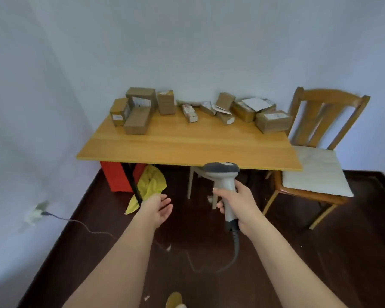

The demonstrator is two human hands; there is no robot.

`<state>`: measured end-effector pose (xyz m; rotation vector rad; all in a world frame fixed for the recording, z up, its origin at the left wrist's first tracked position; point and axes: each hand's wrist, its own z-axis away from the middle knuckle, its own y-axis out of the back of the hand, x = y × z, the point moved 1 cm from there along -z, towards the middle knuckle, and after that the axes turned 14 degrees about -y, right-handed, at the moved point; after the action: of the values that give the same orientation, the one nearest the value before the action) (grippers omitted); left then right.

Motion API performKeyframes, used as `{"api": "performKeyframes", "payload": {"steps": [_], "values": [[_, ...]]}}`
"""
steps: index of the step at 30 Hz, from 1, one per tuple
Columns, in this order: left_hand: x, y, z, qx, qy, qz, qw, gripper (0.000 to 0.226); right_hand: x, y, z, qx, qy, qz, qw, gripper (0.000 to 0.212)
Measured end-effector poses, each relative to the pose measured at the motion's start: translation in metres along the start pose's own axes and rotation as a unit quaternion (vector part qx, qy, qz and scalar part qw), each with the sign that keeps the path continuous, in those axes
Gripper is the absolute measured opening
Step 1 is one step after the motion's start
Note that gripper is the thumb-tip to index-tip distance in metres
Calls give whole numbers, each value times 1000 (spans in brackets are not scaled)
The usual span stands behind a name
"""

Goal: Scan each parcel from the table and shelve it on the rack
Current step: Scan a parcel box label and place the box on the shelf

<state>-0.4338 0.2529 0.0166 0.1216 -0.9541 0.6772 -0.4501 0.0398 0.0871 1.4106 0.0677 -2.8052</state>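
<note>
Right hand [236,205]: fingers and thumb curled round the grip of the scanner [223,181], holding it upright, head tipped forward toward the table edge.
Left hand [159,207]: held out palm up with fingers relaxed and apart, holding nothing — level with the right hand and to its left.
Scanner: grey-and-white handheld, its head just in front of the near table edge; a grey cable [236,252] drops from the grip below the right hand and trails over the floor.
Parcels [200,107]: brown cartons along the far side of the table [187,147], well beyond both hands; a stacked cluster [133,110] sits ahead and left of the left hand, smaller packets lie in the middle, and larger boxes [272,121] lie ahead and right of the right hand. Several carry white labels.
Chair [318,152]: wooden, with a pale cushion, just right of the table and beyond the right hand.
Under the table: a red box [116,176] and a yellow bag [150,185], just ahead of the left hand.
Wall socket [37,211]: far left of the left hand, a plug in it — its thin wire runs across the dark floor.
</note>
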Motion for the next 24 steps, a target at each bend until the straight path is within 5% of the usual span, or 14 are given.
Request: {"api": "performKeyframes", "payload": {"steps": [13, 24], "values": [[110, -254, -169, -128, -25, -137, 982, 22, -156, 81, -162, 159, 41, -140, 977, 27], [57, -486, -295, -135, -39, -247, 959, 16, -229, 211, -380, 210, 3, -185, 960, 18]]}}
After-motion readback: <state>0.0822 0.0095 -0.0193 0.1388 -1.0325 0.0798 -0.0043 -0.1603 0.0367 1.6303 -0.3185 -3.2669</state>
